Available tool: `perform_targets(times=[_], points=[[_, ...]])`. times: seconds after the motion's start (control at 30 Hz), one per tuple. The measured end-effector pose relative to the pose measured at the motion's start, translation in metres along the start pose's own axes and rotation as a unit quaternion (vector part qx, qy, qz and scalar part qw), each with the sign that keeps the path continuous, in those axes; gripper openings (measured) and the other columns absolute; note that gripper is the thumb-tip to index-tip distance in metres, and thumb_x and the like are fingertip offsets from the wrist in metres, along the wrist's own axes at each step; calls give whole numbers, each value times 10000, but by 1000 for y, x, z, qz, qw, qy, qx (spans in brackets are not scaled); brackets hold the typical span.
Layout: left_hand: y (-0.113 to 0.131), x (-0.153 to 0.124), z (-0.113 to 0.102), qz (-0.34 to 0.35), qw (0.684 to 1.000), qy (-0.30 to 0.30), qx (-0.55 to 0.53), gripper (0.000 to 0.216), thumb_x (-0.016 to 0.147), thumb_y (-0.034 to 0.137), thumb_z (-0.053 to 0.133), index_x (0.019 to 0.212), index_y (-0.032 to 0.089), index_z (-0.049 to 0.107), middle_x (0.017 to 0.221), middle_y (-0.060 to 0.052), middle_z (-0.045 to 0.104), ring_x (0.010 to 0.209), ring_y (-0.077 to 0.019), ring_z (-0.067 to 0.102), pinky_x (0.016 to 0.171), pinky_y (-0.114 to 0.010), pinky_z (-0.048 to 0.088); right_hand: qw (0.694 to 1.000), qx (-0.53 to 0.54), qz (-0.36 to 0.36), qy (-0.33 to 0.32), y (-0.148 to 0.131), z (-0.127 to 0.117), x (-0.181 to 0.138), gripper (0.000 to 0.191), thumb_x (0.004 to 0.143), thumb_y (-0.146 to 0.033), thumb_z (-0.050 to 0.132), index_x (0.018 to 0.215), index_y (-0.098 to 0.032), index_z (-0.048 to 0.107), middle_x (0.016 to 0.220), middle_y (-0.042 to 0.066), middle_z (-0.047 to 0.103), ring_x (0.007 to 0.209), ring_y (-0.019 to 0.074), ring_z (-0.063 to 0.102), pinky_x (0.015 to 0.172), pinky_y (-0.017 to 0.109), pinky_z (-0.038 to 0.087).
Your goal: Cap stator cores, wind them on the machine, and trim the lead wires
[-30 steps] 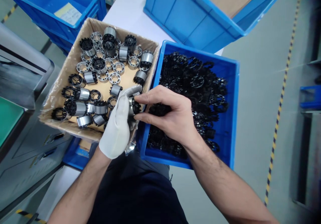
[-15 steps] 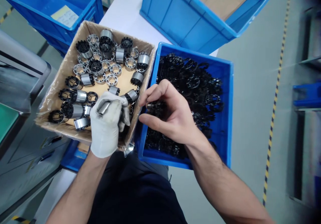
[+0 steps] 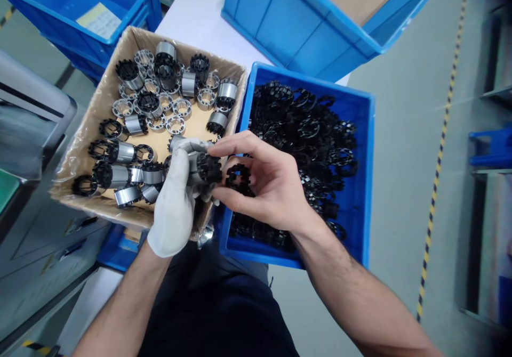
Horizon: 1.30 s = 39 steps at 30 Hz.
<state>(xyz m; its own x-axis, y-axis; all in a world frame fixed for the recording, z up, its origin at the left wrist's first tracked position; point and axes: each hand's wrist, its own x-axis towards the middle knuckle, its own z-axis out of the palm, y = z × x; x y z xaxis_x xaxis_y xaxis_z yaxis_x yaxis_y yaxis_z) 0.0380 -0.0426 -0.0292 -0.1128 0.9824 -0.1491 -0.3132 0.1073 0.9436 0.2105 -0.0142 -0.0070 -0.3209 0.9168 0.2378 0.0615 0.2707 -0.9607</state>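
My left hand, in a white glove, is wrapped around a silver metal cylinder above the cardboard box's right side. A black toothed ring sits on the cylinder's right end. The bare thumb and fingertips of my right hand close around that end from above and below. A second black toothed ring lies inside its curled fingers, apart from the cylinder. Part of the cylinder is hidden by the glove.
The plastic-lined cardboard box holds many silver cylinders, some with black ends. A blue crate full of black rings stands at its right. Behind are a larger blue bin and another blue bin containing a paper.
The left hand has turned, bringing a black-ended cylinder up to my right fingers. More pieces now show at the box's front, where the glove was. The right hand has stayed nearly in place.
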Motion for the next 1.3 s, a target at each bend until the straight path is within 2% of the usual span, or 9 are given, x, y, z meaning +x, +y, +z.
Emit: perform_targets(times=[0.23, 0.63, 0.77, 0.87, 0.97, 1.07, 1.13, 1.2, 1.3], points=[[2, -1, 0, 1, 999, -47, -14, 455, 1205, 650, 530, 1348, 286, 762, 1451, -44, 776, 1593, -307, 657, 1350, -495, 589, 999, -32, 10, 28, 0, -2, 0, 418, 937, -539, 1011, 1262, -296, 908, 1098, 35, 831, 844, 183, 709, 692, 334, 660], [-4, -2, -7, 16, 996, -77, 34, 498, 1198, 686, 525, 1420, 304, 754, 1490, -48, 755, 1515, -285, 688, 1369, -473, 545, 997, -27, 4, 74, 0, 5, -2, 456, 804, -572, 1091, 1102, -265, 933, 928, 11, 780, 681, 134, 581, 579, 307, 549], [0, -1, -4, 25, 993, -108, 51, 450, 1162, 646, 633, 1422, 293, 734, 1470, -59, 758, 1447, -274, 721, 1289, -444, 594, 993, -57, -51, 87, 1, 6, 1, 387, 828, -553, 1080, 1046, -271, 930, 867, 1, 737, 727, 153, 604, 615, 313, 532], [8, 1, -1, 71, 986, -107, 105, 377, 1048, 448, 811, 1363, 276, 693, 1384, -50, 787, 1295, -246, 777, 1149, -395, 647, 990, -117, -59, 57, -4, -8, 6, 387, 842, -585, 1066, 1017, -270, 925, 821, -5, 710, 719, 161, 600, 619, 320, 500], [20, 2, -5, 138, 939, -88, 303, 229, 1030, 338, 801, 1215, 264, 687, 1164, -43, 784, 1101, -252, 767, 1038, -431, 639, 979, -196, -8, 59, -7, -37, 3, 411, 882, -626, 1026, 922, -247, 874, 771, -8, 707, 673, 161, 580, 621, 330, 471], [30, 0, -14, 173, 813, -110, 546, 172, 1066, 391, 780, 1139, 240, 739, 1125, -107, 773, 1074, -343, 720, 978, -544, 613, 947, -312, 56, 49, -2, -68, -5, 434, 952, -654, 949, 879, -243, 831, 806, 18, 731, 707, 196, 628, 667, 361, 498], [32, -4, -20, 192, 754, -121, 616, 190, 1066, 402, 789, 1109, 218, 766, 1306, -174, 785, 1200, -414, 707, 1019, -610, 606, 919, -388, 63, 19, 1, -79, -7, 362, 998, -612, 904, 1031, -252, 880, 983, 74, 783, 888, 269, 733, 788, 421, 587], [30, -9, -25, 229, 745, -111, 617, 163, 1060, 368, 800, 1103, 214, 774, 1494, -194, 753, 1348, -443, 677, 1099, -634, 590, 905, -425, 25, 19, 0, -76, 2, 304, 1031, -495, 874, 1223, -259, 880, 1178, 120, 788, 1096, 331, 767, 946, 502, 644], [25, -14, -31, 301, 768, -58, 562, 102, 1079, 300, 767, 1157, 235, 770, 1490, -162, 773, 1372, -391, 679, 1129, -587, 589, 912, -405, -63, -7, -7, -38, 41, 281, 1045, -346, 842, 1309, -252, 828, 1221, 118, 777, 1150, 328, 764, 1033, 523, 664]])
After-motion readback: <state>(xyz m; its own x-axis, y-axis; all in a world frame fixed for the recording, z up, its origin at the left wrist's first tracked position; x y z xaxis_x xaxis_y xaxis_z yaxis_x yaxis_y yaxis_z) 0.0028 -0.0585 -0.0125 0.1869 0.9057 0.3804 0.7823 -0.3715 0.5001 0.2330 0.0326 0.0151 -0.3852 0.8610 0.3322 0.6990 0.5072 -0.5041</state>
